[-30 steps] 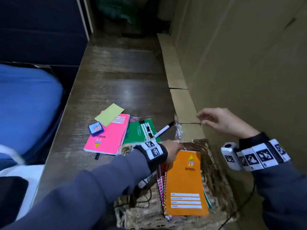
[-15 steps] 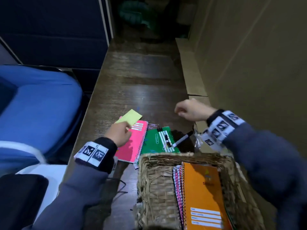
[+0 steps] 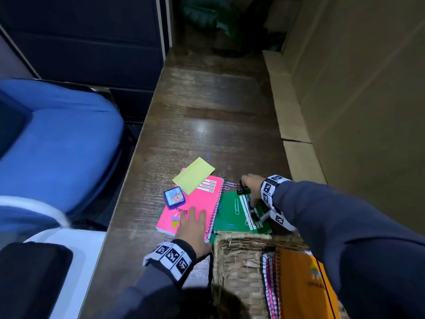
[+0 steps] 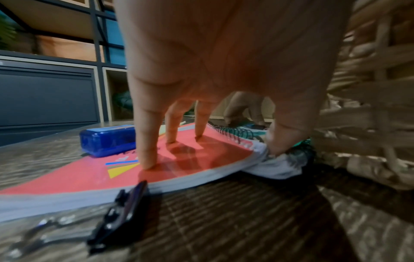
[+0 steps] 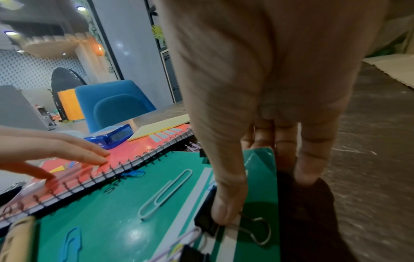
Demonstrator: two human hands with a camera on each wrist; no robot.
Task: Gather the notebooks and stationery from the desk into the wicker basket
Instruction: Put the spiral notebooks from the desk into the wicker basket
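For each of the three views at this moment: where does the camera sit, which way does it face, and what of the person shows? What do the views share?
Head: worn on the head, looking forward and down at the desk and wicker basket; both sleeves and both hands show.
Left wrist: low over the desk, looking along the left hand, whose fingertips press the pink notebook.
Right wrist: looking along the right hand gripping the green notebook.
Shared: the pink notebook and blue box appear in all three.
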